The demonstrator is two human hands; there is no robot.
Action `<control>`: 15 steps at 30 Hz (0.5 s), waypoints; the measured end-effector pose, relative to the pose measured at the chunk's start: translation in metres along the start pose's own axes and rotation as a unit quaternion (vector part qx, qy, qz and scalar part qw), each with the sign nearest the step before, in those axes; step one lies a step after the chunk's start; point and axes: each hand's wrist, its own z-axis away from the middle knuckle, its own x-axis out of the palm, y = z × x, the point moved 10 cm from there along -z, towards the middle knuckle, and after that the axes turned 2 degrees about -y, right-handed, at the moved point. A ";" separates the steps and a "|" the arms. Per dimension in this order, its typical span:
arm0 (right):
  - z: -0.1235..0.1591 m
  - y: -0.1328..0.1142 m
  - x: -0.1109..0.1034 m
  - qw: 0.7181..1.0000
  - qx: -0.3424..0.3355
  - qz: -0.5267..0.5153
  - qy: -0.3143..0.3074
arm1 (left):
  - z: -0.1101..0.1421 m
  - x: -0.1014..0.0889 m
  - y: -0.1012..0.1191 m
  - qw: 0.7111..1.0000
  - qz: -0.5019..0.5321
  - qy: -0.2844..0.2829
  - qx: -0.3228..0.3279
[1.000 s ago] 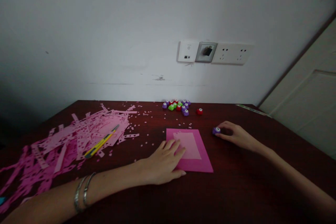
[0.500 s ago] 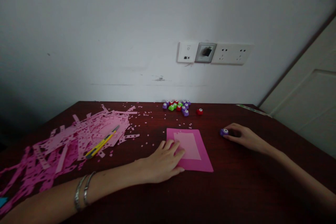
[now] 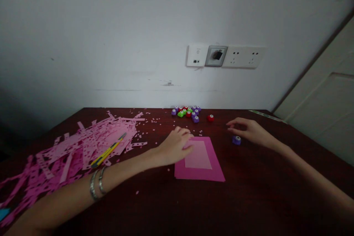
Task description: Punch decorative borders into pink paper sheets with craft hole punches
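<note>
My left hand (image 3: 175, 146) is over the upper left part of a dark pink sheet (image 3: 197, 174), its fingers bent and a little apart. Whether it touches the paper I cannot tell. A smaller light pink sheet (image 3: 198, 156) lies on top of the dark one. My right hand (image 3: 249, 130) hovers with thumb and fingers apart and nothing between them. Just below it, a purple craft punch (image 3: 236, 140) with a white round top rests on the table. A lone red craft punch (image 3: 210, 118) stands farther back, left of my right hand.
Several purple, green and red craft punches (image 3: 188, 113) cluster by the wall. Cut pink paper strips (image 3: 69, 155) heap up on the left, with a yellow utility knife (image 3: 108, 150) on them. Tiny paper bits (image 3: 149, 123) are scattered on the table. Wall sockets (image 3: 245, 57) are above.
My right hand has let go of the purple craft punch and moved up and slightly left. My left hand has slid forward toward the top edge of the dark pink sheet.
</note>
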 end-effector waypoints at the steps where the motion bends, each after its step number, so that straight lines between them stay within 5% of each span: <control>1: -0.008 -0.008 0.006 1.000 -0.006 0.001 -0.007 | -0.012 -0.004 -0.010 1.000 0.023 0.015 -0.009; 5: -0.045 -0.027 0.030 1.000 -0.027 0.009 -0.001 | -0.065 0.007 -0.055 0.994 0.093 -0.004 -0.063; 9: -0.080 -0.029 0.052 0.999 -0.041 0.030 0.004 | -0.104 0.018 -0.082 0.997 0.015 0.022 -0.066; 15: -0.099 -0.035 0.068 0.997 -0.075 0.014 -0.017 | -0.120 0.028 -0.089 0.998 -0.017 0.037 -0.042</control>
